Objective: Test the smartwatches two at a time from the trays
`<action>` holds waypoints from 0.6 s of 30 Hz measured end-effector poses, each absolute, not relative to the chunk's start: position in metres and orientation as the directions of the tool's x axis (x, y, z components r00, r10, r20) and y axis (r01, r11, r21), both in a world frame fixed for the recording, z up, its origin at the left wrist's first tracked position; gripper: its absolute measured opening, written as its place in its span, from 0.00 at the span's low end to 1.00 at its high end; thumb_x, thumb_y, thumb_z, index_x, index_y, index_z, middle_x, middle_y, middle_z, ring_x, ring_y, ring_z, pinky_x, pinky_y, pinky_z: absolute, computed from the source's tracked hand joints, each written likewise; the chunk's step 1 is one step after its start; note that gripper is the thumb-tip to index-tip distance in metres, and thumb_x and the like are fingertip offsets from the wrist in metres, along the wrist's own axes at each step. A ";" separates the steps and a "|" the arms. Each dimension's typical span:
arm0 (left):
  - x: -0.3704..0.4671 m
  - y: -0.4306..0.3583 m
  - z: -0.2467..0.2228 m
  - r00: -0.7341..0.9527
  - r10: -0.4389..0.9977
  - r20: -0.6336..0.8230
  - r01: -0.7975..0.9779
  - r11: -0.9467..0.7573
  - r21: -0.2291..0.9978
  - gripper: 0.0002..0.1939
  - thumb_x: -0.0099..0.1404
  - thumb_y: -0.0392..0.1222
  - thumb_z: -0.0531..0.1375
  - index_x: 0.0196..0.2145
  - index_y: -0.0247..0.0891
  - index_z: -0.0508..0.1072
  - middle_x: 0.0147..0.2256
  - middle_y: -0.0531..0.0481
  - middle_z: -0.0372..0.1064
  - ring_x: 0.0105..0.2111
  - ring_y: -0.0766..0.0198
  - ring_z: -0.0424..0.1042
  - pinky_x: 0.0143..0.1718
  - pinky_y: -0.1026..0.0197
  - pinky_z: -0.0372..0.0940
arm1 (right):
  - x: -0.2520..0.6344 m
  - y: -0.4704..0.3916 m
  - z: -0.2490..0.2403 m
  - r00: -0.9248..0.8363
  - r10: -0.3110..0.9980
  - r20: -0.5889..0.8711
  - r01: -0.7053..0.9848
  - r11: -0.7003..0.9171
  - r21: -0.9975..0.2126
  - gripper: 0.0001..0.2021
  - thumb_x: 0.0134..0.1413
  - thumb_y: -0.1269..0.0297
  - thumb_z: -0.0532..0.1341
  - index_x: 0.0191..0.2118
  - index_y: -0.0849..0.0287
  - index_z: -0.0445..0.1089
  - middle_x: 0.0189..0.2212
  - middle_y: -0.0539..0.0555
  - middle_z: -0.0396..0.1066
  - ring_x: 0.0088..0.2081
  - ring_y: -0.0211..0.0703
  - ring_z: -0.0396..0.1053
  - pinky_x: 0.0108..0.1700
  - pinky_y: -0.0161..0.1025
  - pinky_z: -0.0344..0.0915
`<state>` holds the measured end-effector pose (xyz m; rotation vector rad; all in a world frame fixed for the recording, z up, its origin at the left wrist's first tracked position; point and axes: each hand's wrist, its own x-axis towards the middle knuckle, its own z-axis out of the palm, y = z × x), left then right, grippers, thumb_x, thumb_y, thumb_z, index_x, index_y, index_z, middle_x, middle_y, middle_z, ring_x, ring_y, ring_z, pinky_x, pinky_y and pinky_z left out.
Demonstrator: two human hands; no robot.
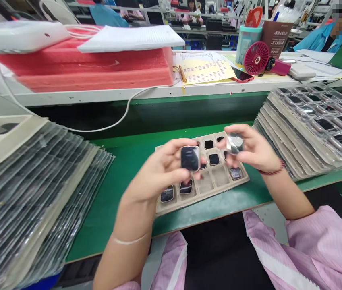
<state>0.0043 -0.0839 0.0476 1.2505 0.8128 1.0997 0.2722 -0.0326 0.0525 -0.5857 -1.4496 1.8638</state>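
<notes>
My left hand (pixel 164 167) grips a smartwatch case (pixel 190 158) between thumb and fingers, its dark square screen facing me. In my right hand (pixel 251 149) is a second smartwatch case (pixel 235 143), held at its edges and smeared by motion, with a pale, shiny face showing. Both hands are raised over a beige compartment tray (pixel 201 197) on the green bench. Several dark square watch cases sit in its pockets, among them one at the near left (pixel 167 194) and one at the right end (pixel 235 173). Two pockets in the front row hold nothing. My hands hide part of the back rows.
A tall stack of clear trays (pixel 46 193) leans at the left. Another stack of filled trays (pixel 316 129) stands at the right. On the shelf are pink foam (pixel 98 66), papers (pixel 205 71), a phone (pixel 242 75) and a small fan (pixel 256 58). A white cable (pixel 125 110) hangs down.
</notes>
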 end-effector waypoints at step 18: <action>0.029 -0.048 0.005 0.126 0.992 -0.024 0.059 0.016 0.998 0.16 0.54 0.39 0.65 0.41 0.36 0.73 0.36 0.47 0.76 0.29 0.63 0.75 0.36 0.58 0.72 | 0.231 0.004 -0.021 -0.614 0.784 0.090 0.005 0.117 -0.993 0.21 0.50 0.71 0.59 0.52 0.61 0.69 0.43 0.56 0.75 0.33 0.36 0.76 0.33 0.32 0.74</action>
